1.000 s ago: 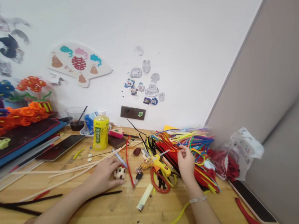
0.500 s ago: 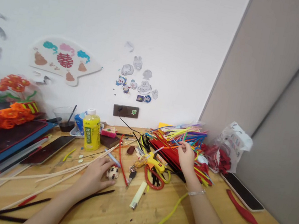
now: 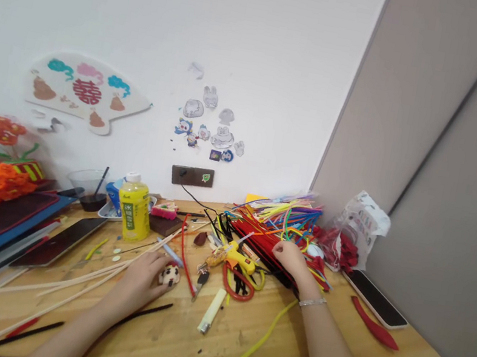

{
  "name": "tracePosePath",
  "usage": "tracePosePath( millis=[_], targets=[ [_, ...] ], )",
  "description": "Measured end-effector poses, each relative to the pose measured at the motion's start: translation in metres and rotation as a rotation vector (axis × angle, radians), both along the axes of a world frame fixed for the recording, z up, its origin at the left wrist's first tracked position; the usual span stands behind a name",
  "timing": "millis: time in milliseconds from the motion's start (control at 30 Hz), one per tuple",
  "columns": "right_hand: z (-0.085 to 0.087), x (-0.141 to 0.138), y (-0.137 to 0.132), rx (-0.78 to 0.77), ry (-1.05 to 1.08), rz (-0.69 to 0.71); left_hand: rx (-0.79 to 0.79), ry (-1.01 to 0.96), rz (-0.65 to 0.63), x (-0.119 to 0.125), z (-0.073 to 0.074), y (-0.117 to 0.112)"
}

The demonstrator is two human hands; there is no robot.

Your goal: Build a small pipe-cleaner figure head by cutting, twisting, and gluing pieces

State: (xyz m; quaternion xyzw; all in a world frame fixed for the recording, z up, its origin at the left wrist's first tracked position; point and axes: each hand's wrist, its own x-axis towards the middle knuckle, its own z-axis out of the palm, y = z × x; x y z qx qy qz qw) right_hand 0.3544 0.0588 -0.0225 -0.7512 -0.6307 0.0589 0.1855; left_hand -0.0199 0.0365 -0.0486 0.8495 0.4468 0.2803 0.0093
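Note:
My left hand (image 3: 140, 281) rests on the wooden table with its thumb and fingers apart. Between them sits a small white figurine (image 3: 169, 275) with dark and red details; whether the fingers touch it is unclear. My right hand (image 3: 291, 260), wearing a bracelet, is at the front of a heap of colourful pipe cleaners (image 3: 257, 231). Its fingers are curled together, and anything in them is hidden. Just beyond the fingertips are an orange pipe cleaner (image 3: 268, 232) and a bent green one (image 3: 287, 221). A yellow hot glue gun (image 3: 240, 259) lies between my hands.
Red-handled scissors (image 3: 237, 292), a pale lighter (image 3: 212, 311) and a key (image 3: 202, 278) lie in the middle. A yellow bottle (image 3: 135, 209) and a cup (image 3: 91, 189) stand behind my left hand. Thin wooden sticks (image 3: 77, 282) cross the left side. At right lies a phone (image 3: 374, 298).
The view has swung slightly right, so everything sits further left. My right hand has drawn down from the orange pipe cleaner, with its fingers more curled. My left hand stays beside the figurine.

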Motion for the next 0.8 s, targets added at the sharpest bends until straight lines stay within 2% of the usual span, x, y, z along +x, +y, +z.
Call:
tracePosePath(
  millis=[167,367,667,800],
  targets=[
    [0.0,-0.006,-0.003,-0.094,-0.095,0.006,0.002,-0.017,0.026,0.0,0.0,0.0],
    [-0.004,-0.009,-0.003,-0.114,-0.164,0.022,-0.003,-0.165,0.033,-0.002,-0.001,0.002],
    [-0.001,-0.017,-0.002,-0.02,-0.211,-0.021,-0.07,-0.238,0.037,-0.002,-0.003,-0.003],
    [0.001,-0.018,-0.003,0.029,-0.214,-0.081,-0.084,-0.239,0.028,-0.003,-0.003,-0.004]
  ],
)
